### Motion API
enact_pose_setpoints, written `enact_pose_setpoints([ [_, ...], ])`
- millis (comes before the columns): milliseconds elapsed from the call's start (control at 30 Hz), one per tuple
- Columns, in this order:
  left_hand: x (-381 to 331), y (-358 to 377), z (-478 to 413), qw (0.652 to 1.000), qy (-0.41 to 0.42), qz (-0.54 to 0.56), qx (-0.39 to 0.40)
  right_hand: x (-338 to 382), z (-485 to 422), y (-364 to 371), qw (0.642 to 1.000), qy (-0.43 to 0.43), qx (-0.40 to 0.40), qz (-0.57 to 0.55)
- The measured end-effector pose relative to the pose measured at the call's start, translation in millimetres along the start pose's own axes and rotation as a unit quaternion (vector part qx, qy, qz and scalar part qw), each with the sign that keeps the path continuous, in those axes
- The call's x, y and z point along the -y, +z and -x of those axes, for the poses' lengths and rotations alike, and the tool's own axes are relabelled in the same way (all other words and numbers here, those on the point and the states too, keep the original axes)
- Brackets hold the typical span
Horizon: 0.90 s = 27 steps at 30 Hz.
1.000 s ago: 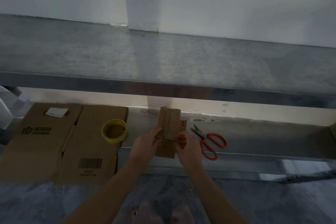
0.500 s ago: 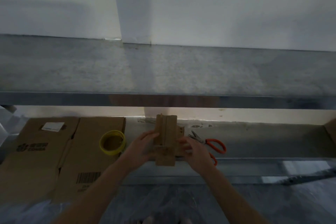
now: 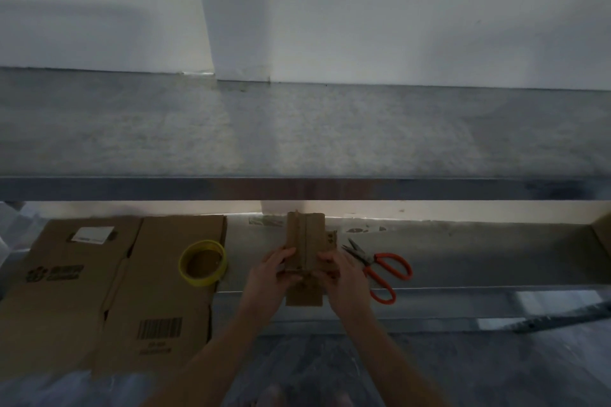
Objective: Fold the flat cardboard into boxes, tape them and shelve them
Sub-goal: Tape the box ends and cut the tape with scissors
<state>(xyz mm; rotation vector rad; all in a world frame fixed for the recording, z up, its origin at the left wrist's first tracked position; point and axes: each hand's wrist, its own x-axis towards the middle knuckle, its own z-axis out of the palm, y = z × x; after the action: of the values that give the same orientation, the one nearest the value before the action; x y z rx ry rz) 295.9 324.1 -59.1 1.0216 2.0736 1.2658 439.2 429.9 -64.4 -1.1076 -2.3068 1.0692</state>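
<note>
Cardboard held between two hands at mid-frame. The small cardboard piece (image 3: 305, 238) sits over the front part of the lower shelf (image 3: 479, 251). Its long axis runs straight away from the person, near end towards the body and far end towards the wall (image 3: 396, 10). A crease or seam runs along that axis, down the middle of the upper face.

The left hand (image 3: 269, 274) grips the left long edge and the right hand (image 3: 344, 276) grips the right long edge, both on the near half of the piece. The fingers of each hand curl over the edge onto the top face. Neither hand is nearer than the other. Opening or squaring the piece would probably turn on a push or pull across the short axis, at right angles to the seam. Whether the piece rests on the shelf or is lifted off it cannot be told in the dim light.

Surroundings:
- A roll of yellow tape (image 3: 202, 263) lies flat to the left, on the right-hand part of the large flattened cardboard (image 3: 109, 291), on the left hand's side.
- Orange-handled scissors (image 3: 380, 269) lie to the right, just beside the right hand, with blades pointing away and leftward towards the piece.
- The upper shelf (image 3: 297, 129) overhangs the work, and its front rail is the one obstacle a finished box would have to clear when raised.

Tape and scissors both lie apart from the piece, outside the space between the hands.
</note>
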Motion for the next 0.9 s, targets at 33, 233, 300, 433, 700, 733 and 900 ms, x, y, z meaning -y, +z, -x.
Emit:
enact_pose_setpoints([
  [33, -1.3, 4.5, 3.4, 1.000, -0.003, -0.006, 0.001, -1.7, 2.4, -0.2, 1.000, 0.009, -0.006, -0.010],
  [233, -3.8, 0.1, 8.7, 0.995, -0.031, 0.046, 0.080, 0.2, 23.4, -12.1, 0.990, 0.084, -0.062, -0.092],
  [300, -8.2, -15.6, -11.0, 0.997, -0.027, -0.010, 0.075, 10.2, 30.2, -12.3, 0.984, 0.110, -0.090, -0.106],
  [433, -23.3, -37.7, -59.4, 0.978, 0.044, -0.143, 0.146, 19.8, 45.4, 1.1, 0.969, 0.196, -0.090, -0.117],
  [700, -15.4, -36.8, -75.7, 0.976, 0.015, -0.071, 0.204, 39.0, 51.8, 11.5, 0.943, 0.187, -0.033, -0.273],
  [733, -10.1, -36.9, -70.3, 0.980, 0.014, -0.042, 0.195, 36.6, 53.6, 10.3, 0.945, 0.180, -0.034, -0.273],
  [900, 13.7, -40.0, -40.4, 0.986, -0.004, -0.021, 0.166, 23.1, 48.7, 3.0, 0.947, 0.159, -0.102, -0.259],
])
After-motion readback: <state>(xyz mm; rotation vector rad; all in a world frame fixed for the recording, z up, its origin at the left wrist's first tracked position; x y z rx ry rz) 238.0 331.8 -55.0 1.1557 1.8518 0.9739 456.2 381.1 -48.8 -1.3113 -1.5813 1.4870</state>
